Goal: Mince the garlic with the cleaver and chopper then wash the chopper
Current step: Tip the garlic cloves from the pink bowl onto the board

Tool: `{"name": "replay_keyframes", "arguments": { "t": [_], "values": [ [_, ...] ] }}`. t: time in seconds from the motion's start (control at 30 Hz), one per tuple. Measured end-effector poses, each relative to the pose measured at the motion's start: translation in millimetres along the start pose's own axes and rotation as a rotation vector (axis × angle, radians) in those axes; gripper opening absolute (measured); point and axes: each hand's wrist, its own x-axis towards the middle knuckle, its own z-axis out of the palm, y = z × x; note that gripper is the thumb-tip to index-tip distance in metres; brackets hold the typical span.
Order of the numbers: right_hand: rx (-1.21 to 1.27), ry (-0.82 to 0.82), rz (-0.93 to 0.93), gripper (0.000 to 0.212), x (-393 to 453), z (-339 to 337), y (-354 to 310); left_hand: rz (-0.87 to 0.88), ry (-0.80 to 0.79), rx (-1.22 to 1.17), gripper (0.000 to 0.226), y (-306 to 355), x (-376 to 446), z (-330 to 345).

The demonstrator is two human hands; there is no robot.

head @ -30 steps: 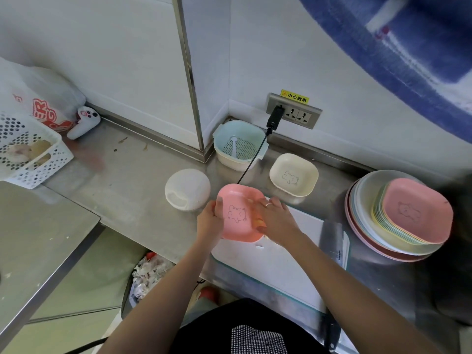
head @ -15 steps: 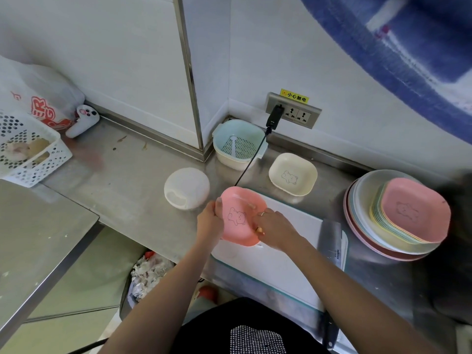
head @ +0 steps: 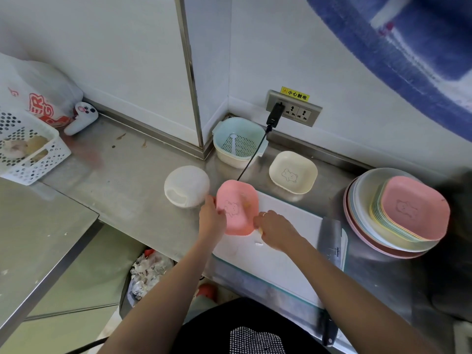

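The pink dish [head: 238, 208] is sitting tilted at the cutting board's [head: 286, 246] 10 o'clock corner, overhanging its edge. The left hand [head: 211, 221] is gripping the dish's left rim, thumb inside. The right hand [head: 274, 229] is lying knuckles-up at the dish's 4 o'clock, fingers curled around something small and yellowish; cannot tell what. The cleaver [head: 330, 245] is lying along the board's 3 o'clock edge. The white round chopper [head: 186, 186] is standing at the dish's 9 o'clock, bare counter [head: 122, 180] beyond.

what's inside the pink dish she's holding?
The pink dish shows a printed bear and a few pale yellowish bits, probably garlic, near its right side. The left hand covers its left rim.
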Motion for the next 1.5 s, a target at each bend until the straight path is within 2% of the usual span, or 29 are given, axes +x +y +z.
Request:
{"name": "replay_keyframes", "arguments": {
  "t": [0.07,0.13,0.23,0.33,0.43,0.5,0.6,0.67,0.77,0.9,0.93,1.0,1.07,1.17,1.23,1.3,1.37,1.43,1.5],
  "values": [
    [0.105,0.024,0.065,0.029,-5,-1,6,0.0,0.028,-0.009,0.016,0,3,-3],
    [0.228,0.122,0.109,0.026,-8,-6,8,-0.002,0.028,0.0,0.017,0,3,-5],
    [0.275,0.263,0.048,0.036,2,-20,2,-0.011,-0.011,0.017,0.016,2,-1,-4],
    [0.061,0.204,0.001,0.046,17,-30,-6,0.017,-0.046,0.024,0.016,6,-6,0],
    [-0.091,0.125,0.05,0.042,21,-26,-8,0.028,-0.031,0.007,0.015,11,-8,0],
    [-0.104,0.062,0.014,0.035,20,-19,-4,0.057,-0.022,0.008,0.016,12,-9,-2],
    [-0.014,-0.011,-0.019,0.008,14,-12,1,0.15,0.026,0.068,0.018,12,-11,-2],
    [0.032,-0.008,-0.015,0.008,10,-3,7,0.193,0.072,0.123,0.019,12,-11,-2],
    [0.263,0.039,0.08,0.014,2,7,17,0.219,0.116,0.13,0.02,12,-7,-7],
    [0.865,0.429,0.393,0.015,-7,-1,19,0.091,0.103,-0.046,0.011,16,-3,-8],
    [1.03,0.446,0.423,0.016,-8,-5,18,0.029,0.076,-0.105,0.01,18,-3,-5],
    [1.242,0.331,0.428,0.021,-12,-13,15,-0.086,-0.025,-0.208,0.012,24,-6,2],
    [1.136,0.304,0.45,0.028,-15,-15,17,-0.146,-0.143,-0.286,0.017,33,-13,11],
    [1.039,0.527,0.564,0.025,-26,-16,29,-0.198,-0.281,-0.464,0.018,46,-20,24],
    [1.071,0.76,0.668,0.016,-42,-19,44,-0.179,-0.294,-0.509,0.035,47,-18,33],
    [1.12,1.078,0.785,0.015,-64,-29,66,-0.12,-0.23,-0.454,0.037,46,-15,44],
    [1.18,1.329,0.903,0.025,-86,-42,95,-0.035,-0.215,-0.337,0.032,43,-15,54],
    [1.388,1.487,1.008,0.032,-108,-55,129,0.036,-0.247,-0.231,0.03,40,-19,62],
    [1.675,1.499,1.067,0.033,-127,-64,163,0.071,-0.281,-0.159,0.026,38,-23,68]
  ]
}}
